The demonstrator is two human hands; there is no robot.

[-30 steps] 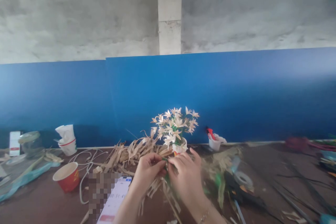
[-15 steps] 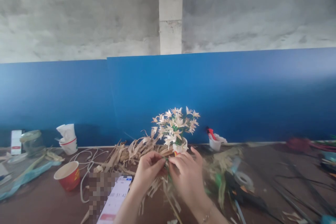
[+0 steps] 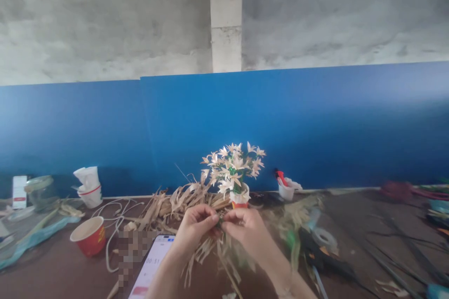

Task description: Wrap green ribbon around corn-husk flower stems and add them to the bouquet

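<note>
My left hand (image 3: 199, 225) and my right hand (image 3: 242, 230) meet above the middle of the table. Thumb and fingers of each are closed in a pinch on a small dark green strip (image 3: 220, 219), mostly covered by the fingertips, so its exact kind is unclear. Just beyond the hands, white star-shaped flowers (image 3: 234, 168) on green stems stand in a red and white cup (image 3: 242, 196). Pale dried husk strips (image 3: 203, 248) lie beneath the hands, and a larger heap of dried husks (image 3: 182, 200) spreads behind my left hand.
Left of my forearm lies a phone (image 3: 150, 266) with a timer, then a red paper cup (image 3: 90, 237) and a white cable (image 3: 117, 219). On the right are a roll of tape (image 3: 324, 239), a dark glue-gun-like tool (image 3: 326, 261) and a white cup (image 3: 286, 190). A blue partition (image 3: 298, 121) stands behind.
My right hand's fingers have drawn in from a raised, spread position to a tighter pinch beside the left. The left hand has hardly moved; the view shifts slightly.
</note>
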